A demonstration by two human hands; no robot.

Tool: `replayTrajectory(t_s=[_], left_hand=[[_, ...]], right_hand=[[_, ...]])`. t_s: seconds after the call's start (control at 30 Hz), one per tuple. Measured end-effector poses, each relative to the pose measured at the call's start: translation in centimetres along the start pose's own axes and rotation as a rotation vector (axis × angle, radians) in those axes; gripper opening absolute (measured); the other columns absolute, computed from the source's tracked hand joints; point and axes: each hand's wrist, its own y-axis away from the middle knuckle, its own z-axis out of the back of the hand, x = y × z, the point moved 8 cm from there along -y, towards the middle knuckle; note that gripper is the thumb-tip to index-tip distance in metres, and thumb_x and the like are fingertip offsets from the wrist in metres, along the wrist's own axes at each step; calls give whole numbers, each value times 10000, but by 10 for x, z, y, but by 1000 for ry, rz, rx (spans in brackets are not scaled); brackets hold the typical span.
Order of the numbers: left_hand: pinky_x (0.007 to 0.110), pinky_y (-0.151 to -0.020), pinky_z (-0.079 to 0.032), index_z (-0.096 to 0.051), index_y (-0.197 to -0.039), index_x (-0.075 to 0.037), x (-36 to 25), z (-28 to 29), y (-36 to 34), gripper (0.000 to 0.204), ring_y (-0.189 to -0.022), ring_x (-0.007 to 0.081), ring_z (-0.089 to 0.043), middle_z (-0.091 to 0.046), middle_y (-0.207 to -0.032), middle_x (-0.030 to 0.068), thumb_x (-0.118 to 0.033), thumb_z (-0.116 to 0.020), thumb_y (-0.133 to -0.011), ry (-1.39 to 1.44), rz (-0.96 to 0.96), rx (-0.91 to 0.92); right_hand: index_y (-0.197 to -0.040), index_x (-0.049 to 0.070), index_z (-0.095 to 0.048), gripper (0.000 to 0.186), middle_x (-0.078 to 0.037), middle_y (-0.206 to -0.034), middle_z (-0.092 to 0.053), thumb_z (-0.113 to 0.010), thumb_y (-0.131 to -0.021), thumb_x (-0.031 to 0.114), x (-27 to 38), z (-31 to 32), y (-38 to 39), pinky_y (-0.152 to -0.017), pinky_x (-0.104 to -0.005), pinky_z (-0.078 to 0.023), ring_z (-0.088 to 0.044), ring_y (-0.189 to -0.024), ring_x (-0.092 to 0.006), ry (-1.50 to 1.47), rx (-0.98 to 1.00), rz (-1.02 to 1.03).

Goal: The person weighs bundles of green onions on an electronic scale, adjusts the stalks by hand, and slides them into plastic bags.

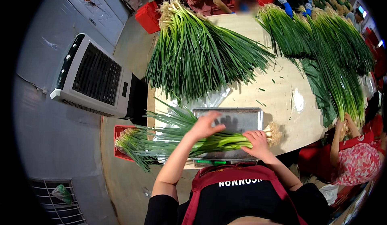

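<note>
Scallion bunch (226, 141) — crosswise, roots (274, 133) right; leaves (167, 145) left

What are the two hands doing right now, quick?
Left hand: open, with nothing to be seen in its grip.
Right hand: closed on the green onions, close to their roots.

Downward fisheye view from head height

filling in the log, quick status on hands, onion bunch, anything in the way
Left hand open, spread. Right hand gripping green onion bunch near its roots. Lies across metal tray, overhanging both sides. Nothing seen blocking either hand.
</note>
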Motion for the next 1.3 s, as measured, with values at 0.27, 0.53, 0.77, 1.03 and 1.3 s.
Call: replayTrajectory(t_s=[0.27, 0.53, 0.77, 1.03, 1.3], left_hand=[[372, -931, -372, -485, -1149, -37, 49, 77, -90, 461, -1123, 318, -431, -474, -1180, 157, -310, -619, -804, -138, -46, -142], [511, -981, -233, -348, -1295, -88, 110, 182, -219, 701, -1234, 319, -310, -359, -1323, 149, -428, -620, -747, -429, 175, -426], [575, -962, -222, -415, -1278, -188, 161, 261, -319, 549, -1232, 347, -305, -354, -1323, 171, -434, -543, -804, -536, 363, -649], [444, -938, -292, -525, -1133, -38, 149, 291, -370, 615, -1137, 268, -401, -470, -1194, 126, -482, -636, -722, -791, 618, -636], [312, -810, -348, -445, -686, -48, 200, 317, -354, 162, -627, 208, -483, -542, -693, 91, -116, -590, -665, 634, 313, -950]], right_hand=[[-1034, 107, -569, 444, -27, -1042, -548, -675, -659, 319, -2, 0, -1, -883, -382, -338, -495, -975, -226, 0, -1, -9], [-1025, 129, -588, 485, -31, -1047, -571, -711, -613, 354, -11, -12, -3, -882, -381, -359, -530, -978, -216, 42, 72, 3], [-1010, 174, -600, 432, 1, -1015, -593, -667, -643, 392, -18, -15, -4, -845, -340, -371, -549, -929, -170, 48, 49, -36], [-998, 179, -607, 413, 24, -1004, -602, -648, -664, 417, -28, -20, -2, -819, -316, -403, -568, -899, -148, 86, 20, -56], [-1000, 174, -607, 423, 16, -1002, -605, -650, -651, 408, -23, -12, -8, -828, -326, -399, -570, -897, -153, 69, 29, -55]])
